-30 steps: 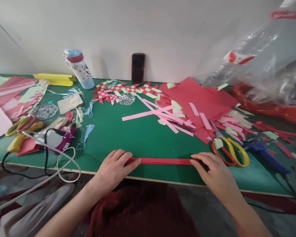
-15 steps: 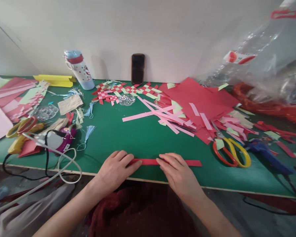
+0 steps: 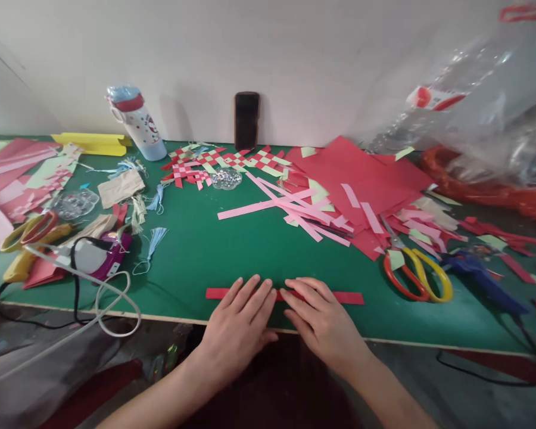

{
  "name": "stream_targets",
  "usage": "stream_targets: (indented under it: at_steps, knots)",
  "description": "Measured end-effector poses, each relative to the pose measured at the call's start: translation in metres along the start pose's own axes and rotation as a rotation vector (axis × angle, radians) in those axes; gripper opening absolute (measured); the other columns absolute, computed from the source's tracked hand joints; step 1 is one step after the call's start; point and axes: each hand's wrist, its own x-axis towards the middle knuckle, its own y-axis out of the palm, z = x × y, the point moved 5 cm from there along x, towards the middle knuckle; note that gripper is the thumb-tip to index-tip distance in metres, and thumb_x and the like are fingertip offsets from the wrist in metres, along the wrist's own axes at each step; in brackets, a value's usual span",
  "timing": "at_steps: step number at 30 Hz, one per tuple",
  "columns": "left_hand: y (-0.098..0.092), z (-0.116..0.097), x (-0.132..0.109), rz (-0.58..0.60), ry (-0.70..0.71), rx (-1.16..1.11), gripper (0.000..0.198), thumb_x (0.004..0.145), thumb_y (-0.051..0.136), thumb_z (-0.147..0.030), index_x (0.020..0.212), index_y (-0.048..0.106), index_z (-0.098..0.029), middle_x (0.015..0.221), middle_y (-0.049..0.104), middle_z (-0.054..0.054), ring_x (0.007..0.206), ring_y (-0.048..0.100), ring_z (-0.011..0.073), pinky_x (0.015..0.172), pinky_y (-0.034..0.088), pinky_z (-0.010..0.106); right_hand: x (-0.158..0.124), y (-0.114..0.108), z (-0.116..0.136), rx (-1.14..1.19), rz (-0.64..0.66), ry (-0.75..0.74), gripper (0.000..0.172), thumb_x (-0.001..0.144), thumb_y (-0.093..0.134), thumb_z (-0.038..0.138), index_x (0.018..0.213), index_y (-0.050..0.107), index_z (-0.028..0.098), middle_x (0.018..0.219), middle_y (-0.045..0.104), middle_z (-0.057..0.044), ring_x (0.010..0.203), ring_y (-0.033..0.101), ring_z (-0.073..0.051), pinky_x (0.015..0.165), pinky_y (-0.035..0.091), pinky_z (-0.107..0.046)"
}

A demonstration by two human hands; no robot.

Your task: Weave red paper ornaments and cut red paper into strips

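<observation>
Head view: green tabletop [image 3: 192, 250] against white wall [image 3: 268, 47]. One red paper strip [image 3: 218, 293] lies parallel to the near edge, just inside it. Left hand [image 3: 236, 328] and right hand [image 3: 324, 322] open, flat, fingers resting on the strip, neither gripping. Open green space beyond, up to loose pink strips [image 3: 268, 205]. Scissors, two pairs: right scissors [image 3: 415, 277], left scissors [image 3: 31, 232].

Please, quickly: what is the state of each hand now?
Left hand: open, flat on the red paper strip.
Right hand: open, flat on it too.
</observation>
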Motion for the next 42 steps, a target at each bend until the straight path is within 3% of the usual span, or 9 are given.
stream_targets:
  at_steps: [2,7,11,15,21,27,32,36,42]
  knots:
    - [0.006,-0.002,-0.001,0.015,0.009,0.011,0.064,0.093,0.042,-0.062,0.14,0.049,-0.018,0.148,0.049,0.002,0.135,0.043,0.0242,0.115,0.029,0.041,0.0,-0.001,0.002,-0.017,0.003,0.004,0.028,0.094,0.052,0.023,0.116,0.07,0.018,0.118,0.068,-0.012,0.113,0.057,-0.025,0.094,0.054,-0.045]
    - [0.012,0.0,-0.006,0.069,0.002,0.012,0.063,0.093,0.044,-0.06,0.143,0.046,-0.022,0.152,0.042,-0.001,0.139,0.04,0.0221,0.118,0.024,0.041,-0.007,-0.002,0.003,-0.101,0.087,-0.009,0.032,0.096,0.051,0.027,0.122,0.066,0.018,0.128,0.066,-0.008,0.122,0.054,-0.023,0.105,0.046,-0.044]
    - [0.011,0.0,-0.007,0.081,-0.009,0.002,0.062,0.092,0.047,-0.059,0.143,0.046,-0.023,0.153,0.04,-0.002,0.14,0.038,0.0212,0.121,0.018,0.04,-0.028,-0.009,-0.01,-0.238,0.205,-0.063,0.052,0.096,0.05,0.041,0.142,0.047,0.017,0.144,0.054,-0.007,0.138,0.04,-0.026,0.112,0.033,-0.049]
    - [0.011,-0.002,-0.008,0.08,0.0,0.015,0.062,0.094,0.046,-0.057,0.144,0.045,-0.021,0.154,0.039,-0.001,0.141,0.037,0.0213,0.122,0.014,0.04,-0.056,-0.023,-0.036,-0.357,0.25,-0.01,0.066,0.096,0.045,0.048,0.152,0.029,0.017,0.15,0.045,-0.008,0.142,0.032,-0.028,0.114,0.023,-0.054]
    - [0.01,-0.002,-0.007,0.09,0.007,0.037,0.062,0.095,0.042,-0.058,0.145,0.044,-0.022,0.155,0.037,-0.001,0.141,0.037,0.022,0.123,0.012,0.04,-0.083,-0.039,-0.058,-0.409,0.263,0.109,0.072,0.097,0.038,0.052,0.156,0.013,0.02,0.151,0.044,-0.008,0.142,0.033,-0.03,0.111,0.026,-0.057]
    - [0.009,-0.003,-0.006,0.113,0.015,0.067,0.064,0.094,0.041,-0.06,0.145,0.044,-0.022,0.154,0.039,0.0,0.141,0.037,0.0223,0.121,0.017,0.042,-0.051,-0.034,-0.025,-0.403,0.128,0.179,0.072,0.099,0.034,0.049,0.156,0.011,0.012,0.153,0.039,-0.016,0.144,0.028,-0.031,0.111,0.028,-0.057]
    - [0.011,-0.002,-0.006,0.114,0.044,0.109,0.061,0.096,0.041,-0.053,0.148,0.039,-0.02,0.155,0.037,0.001,0.141,0.035,0.0232,0.117,0.027,0.043,-0.017,0.001,0.023,-0.296,0.168,-0.062,0.07,0.095,0.042,0.055,0.145,0.04,0.007,0.15,0.044,-0.016,0.143,0.031,-0.029,0.113,0.027,-0.05]
    - [0.014,-0.002,-0.006,0.156,0.072,0.132,0.054,0.099,0.038,-0.04,0.149,0.036,-0.019,0.157,0.034,0.002,0.142,0.034,0.0227,0.116,0.028,0.043,-0.015,0.014,0.027,-0.313,0.15,-0.095,0.071,0.094,0.045,0.056,0.142,0.043,0.004,0.149,0.044,-0.019,0.141,0.033,-0.032,0.113,0.024,-0.053]
    - [0.006,0.01,-0.017,0.158,0.062,0.101,0.062,0.098,0.035,-0.053,0.148,0.037,-0.016,0.156,0.035,0.004,0.143,0.032,0.0216,0.117,0.026,0.045,-0.018,0.016,0.023,-0.339,0.14,-0.124,0.072,0.094,0.046,0.052,0.147,0.036,0.004,0.15,0.042,-0.019,0.142,0.033,-0.032,0.113,0.024,-0.052]
